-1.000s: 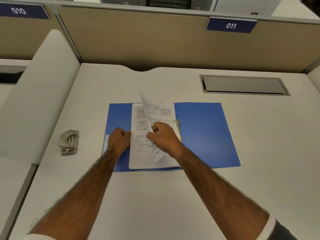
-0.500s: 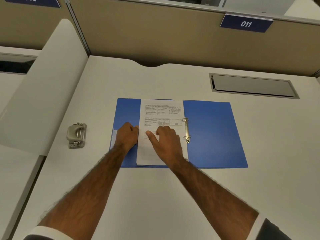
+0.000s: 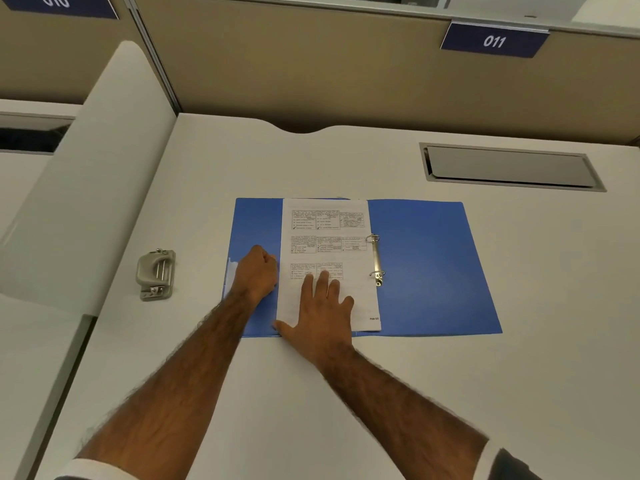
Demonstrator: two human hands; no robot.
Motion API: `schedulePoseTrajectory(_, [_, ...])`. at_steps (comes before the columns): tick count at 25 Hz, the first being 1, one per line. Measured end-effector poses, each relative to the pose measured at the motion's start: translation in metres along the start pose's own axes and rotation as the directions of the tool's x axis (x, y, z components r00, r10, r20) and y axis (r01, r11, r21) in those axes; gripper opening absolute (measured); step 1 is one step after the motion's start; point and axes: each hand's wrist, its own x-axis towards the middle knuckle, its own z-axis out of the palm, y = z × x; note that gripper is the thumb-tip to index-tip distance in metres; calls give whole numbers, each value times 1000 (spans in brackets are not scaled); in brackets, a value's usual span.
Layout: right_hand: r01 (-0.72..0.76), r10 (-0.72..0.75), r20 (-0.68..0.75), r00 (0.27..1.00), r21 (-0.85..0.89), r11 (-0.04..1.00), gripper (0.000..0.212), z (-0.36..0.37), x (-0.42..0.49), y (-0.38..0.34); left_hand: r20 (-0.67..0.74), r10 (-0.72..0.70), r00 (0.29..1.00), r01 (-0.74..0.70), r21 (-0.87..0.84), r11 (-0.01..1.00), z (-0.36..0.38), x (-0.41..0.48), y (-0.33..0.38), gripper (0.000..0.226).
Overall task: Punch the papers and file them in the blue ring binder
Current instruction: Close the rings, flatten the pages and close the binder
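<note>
Under my right hand (image 3: 320, 317) the papers (image 3: 329, 220) lie flat on the left half of the open blue ring binder (image 3: 426, 265). That hand is spread, fingers straight, palm and fingertips pressing the near part of the top sheet; the rest of the page runs away past the fingertips. Off its little-finger side, near but not touching, stand the two metal rings (image 3: 376, 258), with the sheets' edge right up against them.

My left hand (image 3: 256, 275) rests on the binder's left cover, fingers curled, its thumb side against the stack's free edge. Whether it pinches that edge or only butts against it I cannot tell. Well beyond its little-finger side the hole punch (image 3: 156, 273) sits on the desk (image 3: 346, 393).

I judge the stack thin, light and floppy, with sheets likely to slide on one another and holes that would tear if dragged. I would handle it by the free edge beside the left hand, keeping a flat palm on top. The cover looks thin and bendy; I would lift it by the outer edge, far off the right hand's little-finger side.
</note>
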Motion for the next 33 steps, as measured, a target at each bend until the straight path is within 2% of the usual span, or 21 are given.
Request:
schedulePoseTrajectory(2, [-10,10,-16,1000,-2,1000,106,3,1,-1,-9,23,1000,-22,38,999,1,-2,-1,19])
schedulePoseTrajectory(6, [-30,30,41,999,15,999,121,5,2,-3,3,28,1000,-28,55,998,0,-3,-3,14])
schedulePoseTrajectory(8, [-31,31,53,998,15,999,120,5,1,-3,11,25,1000,-26,61,998,0,-2,-3,13])
schedulePoseTrajectory(12, [-20,20,24,1000,0,1000,107,4,-3,-7,13,43,999,-44,97,994,-1,-5,-2,13])
schedulePoseTrajectory(15, [-12,13,26,1000,-36,999,90,0,-1,-7,7,32,999,-33,84,996,-1,-6,0,16])
schedulePoseTrajectory(19, [47,-49,-80,996,-30,998,62,-8,6,10,84,-34,996,36,-27,999,2,-13,7,34])
schedulePoseTrajectory(21, [79,-75,-153,985,15,997,56,-12,5,17,182,-84,980,120,-199,973,5,-17,17,42])
schedulePoseTrajectory(23, [120,-110,-213,971,35,992,61,-14,-2,23,307,-126,943,253,-419,872,9,-19,31,34])
schedulePoseTrajectory(24, [141,-129,-248,960,33,989,71,-14,-6,27,350,-117,929,288,-490,823,11,-19,38,28])
schedulePoseTrajectory(26, [191,-160,-314,936,71,979,95,-17,-16,38,399,-68,914,299,-554,777,14,-20,50,27])
schedulePoseTrajectory(28, [215,-167,-348,923,105,971,109,-23,-25,51,438,-33,899,312,-585,748,14,-23,65,31])
schedulePoseTrajectory(31, [142,-86,-378,922,123,982,109,-33,-36,68,460,3,888,299,-580,758,11,-29,92,34])
schedulePoseTrajectory(33, [54,37,-372,928,231,971,99,-38,-42,79,465,32,885,266,-560,785,16,-36,111,37])
